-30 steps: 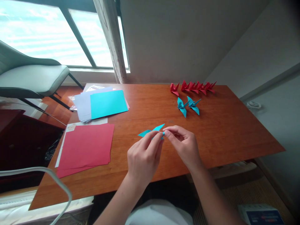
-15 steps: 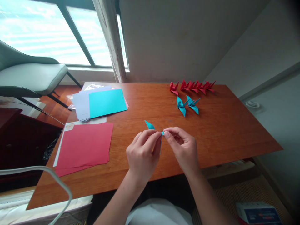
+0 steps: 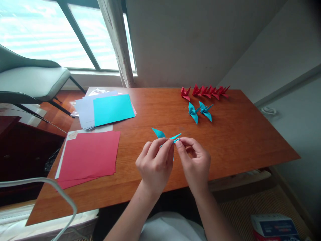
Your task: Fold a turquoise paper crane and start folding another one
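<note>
Between my hands, above the near part of the table, is a blue paper crane (image 3: 158, 133). One wing sticks out at the upper left and a thin point shows between the hands; the rest is hidden by fingers. My left hand (image 3: 154, 163) pinches its body with thumb and fingertips. With thumb and forefinger, my right hand (image 3: 194, 160) pinches a narrow tip on the crane's right side. Two finished blue cranes (image 3: 193, 113) stand farther back to the right, in front of a row of several red cranes (image 3: 185, 93).
Red paper sheets (image 3: 90, 155) lie at the table's left, over a white sheet. Behind them are blue sheets (image 3: 114, 109) on white ones (image 3: 84, 112). A chair (image 3: 32, 82) stands by the window, and a white cable-like tube (image 3: 62, 192) curves at lower left.
A thin point of the blue crane has come into view between my hands. My right fingers have shifted slightly along the tip, and the view has moved a little.
</note>
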The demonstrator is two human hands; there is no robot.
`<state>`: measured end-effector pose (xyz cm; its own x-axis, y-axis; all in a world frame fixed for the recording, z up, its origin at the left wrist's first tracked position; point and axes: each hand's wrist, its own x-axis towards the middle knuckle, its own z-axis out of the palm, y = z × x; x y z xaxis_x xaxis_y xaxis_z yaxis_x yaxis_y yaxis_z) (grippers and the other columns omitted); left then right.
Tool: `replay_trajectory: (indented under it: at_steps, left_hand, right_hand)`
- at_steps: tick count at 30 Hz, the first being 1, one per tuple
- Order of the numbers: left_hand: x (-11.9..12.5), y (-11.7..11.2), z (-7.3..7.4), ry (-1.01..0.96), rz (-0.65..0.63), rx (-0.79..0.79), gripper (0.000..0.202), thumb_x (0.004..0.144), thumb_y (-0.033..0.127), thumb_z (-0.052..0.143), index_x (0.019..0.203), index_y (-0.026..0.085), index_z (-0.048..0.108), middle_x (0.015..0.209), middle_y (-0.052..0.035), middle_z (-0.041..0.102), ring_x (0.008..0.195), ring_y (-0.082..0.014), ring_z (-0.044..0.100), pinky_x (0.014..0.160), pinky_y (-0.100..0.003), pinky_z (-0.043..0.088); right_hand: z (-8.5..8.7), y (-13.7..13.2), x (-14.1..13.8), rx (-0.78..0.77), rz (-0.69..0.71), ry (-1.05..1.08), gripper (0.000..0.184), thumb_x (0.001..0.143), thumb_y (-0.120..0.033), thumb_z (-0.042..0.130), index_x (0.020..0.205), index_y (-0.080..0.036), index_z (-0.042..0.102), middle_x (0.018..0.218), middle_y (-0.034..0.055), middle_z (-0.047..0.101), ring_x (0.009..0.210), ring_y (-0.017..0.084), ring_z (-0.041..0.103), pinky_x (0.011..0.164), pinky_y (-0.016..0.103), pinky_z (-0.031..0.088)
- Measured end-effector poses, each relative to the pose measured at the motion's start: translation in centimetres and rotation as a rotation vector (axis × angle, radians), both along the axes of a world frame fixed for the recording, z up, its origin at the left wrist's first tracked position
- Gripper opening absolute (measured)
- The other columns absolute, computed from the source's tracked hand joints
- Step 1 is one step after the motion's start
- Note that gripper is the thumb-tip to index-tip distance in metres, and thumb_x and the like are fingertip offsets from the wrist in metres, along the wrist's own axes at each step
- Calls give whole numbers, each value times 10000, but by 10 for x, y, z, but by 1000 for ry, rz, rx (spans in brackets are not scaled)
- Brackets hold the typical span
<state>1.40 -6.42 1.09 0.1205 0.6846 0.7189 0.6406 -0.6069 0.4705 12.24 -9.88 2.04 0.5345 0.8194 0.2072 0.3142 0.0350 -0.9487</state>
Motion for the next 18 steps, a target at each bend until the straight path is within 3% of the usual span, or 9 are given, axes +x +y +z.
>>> replay_trajectory:
  at_steps: [13, 18]
  left_hand:
    - [3, -3, 3, -1, -13, -34, 99, 886, 177, 706, 957, 237, 742, 891, -20, 773, 725, -161, 642, 693, -286, 481]
    - [3, -3, 5, -12, -28, -67, 70, 887, 178, 700, 929, 218, 738, 880, -28, 769, 736, -161, 642, 706, -287, 485]
  right_hand:
    - [5, -3, 4, 129, 8, -295, 68, 923, -221, 648, 918, -251, 708, 839, 23, 718, 704, 169, 588, 620, 312, 464]
    - [0, -3, 7, 108, 28, -176, 44, 918, -249, 659, 900, -250, 699, 832, 19, 696, 706, 166, 592, 638, 311, 482]
